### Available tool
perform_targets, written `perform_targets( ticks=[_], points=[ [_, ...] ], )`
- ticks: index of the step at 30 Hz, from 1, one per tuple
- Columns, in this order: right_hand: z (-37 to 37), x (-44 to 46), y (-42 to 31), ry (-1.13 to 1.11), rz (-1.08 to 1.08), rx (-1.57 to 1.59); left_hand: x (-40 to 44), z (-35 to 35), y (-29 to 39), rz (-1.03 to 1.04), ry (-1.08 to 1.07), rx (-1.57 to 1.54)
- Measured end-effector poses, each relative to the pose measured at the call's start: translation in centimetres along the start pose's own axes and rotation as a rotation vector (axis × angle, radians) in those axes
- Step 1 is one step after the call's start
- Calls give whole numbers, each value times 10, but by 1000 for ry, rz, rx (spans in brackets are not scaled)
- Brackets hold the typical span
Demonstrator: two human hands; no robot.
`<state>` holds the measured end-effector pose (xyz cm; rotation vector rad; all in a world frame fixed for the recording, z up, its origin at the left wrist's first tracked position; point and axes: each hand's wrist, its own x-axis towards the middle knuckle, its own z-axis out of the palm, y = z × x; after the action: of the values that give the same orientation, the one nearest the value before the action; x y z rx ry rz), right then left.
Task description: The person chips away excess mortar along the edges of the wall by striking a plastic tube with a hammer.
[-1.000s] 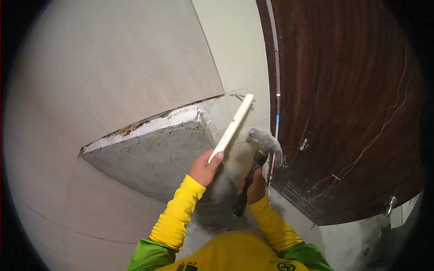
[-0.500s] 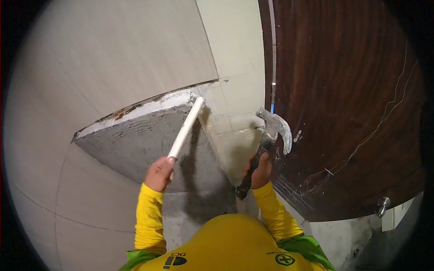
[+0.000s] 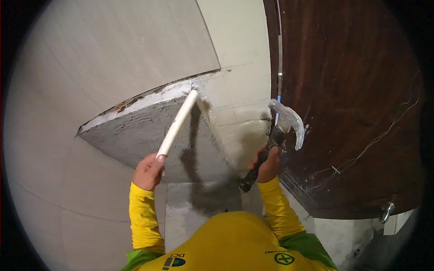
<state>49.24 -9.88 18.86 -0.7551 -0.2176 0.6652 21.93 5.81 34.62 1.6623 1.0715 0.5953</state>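
Observation:
My left hand (image 3: 148,172) is closed round the lower end of a white strip (image 3: 178,123). The strip slants up to the right, its far end over the corner of a rough grey cement patch (image 3: 135,135) with a white upper edge. In my right hand (image 3: 267,163) is a claw hammer (image 3: 289,119), gripped by its dark handle, with the worn metal head pointing up and away from me. The hammer head appears in front of the edge of a dark brown wood panel (image 3: 343,99). Whether the strip touches the cement is unclear.
Large beige tiles (image 3: 131,49) surround the cement patch on the left. A cream wall strip (image 3: 242,40) runs between the tiles and the brown panel. A metal fitting (image 3: 387,212) sits at the panel's lower right, and thin wires (image 3: 361,155) lie across the panel.
My left hand has moved left with the white strip, whose far end has gone from the cream wall to the cement corner. My right hand has shifted slightly right and up with the hammer.

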Motion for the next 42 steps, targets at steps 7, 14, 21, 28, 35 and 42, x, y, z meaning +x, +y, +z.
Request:
perform_targets(
  ticks=[7,14,21,28,35,42],
  points=[
    [21,-9,25,-227,-92,-259,10,51,24,34,-27,116],
    [62,-11,27,-221,-6,-61,31,56,28,113,53,124],
    [96,1,70,-261,41,102,47,48,24,169,98,315],
    [117,17,84,-261,-112,79,55,39,17,249,114,349],
    [131,29,73,-220,-166,86,57,38,15,268,128,349],
    [146,35,70,-156,-354,88,65,37,4,261,115,260]
  ],
)
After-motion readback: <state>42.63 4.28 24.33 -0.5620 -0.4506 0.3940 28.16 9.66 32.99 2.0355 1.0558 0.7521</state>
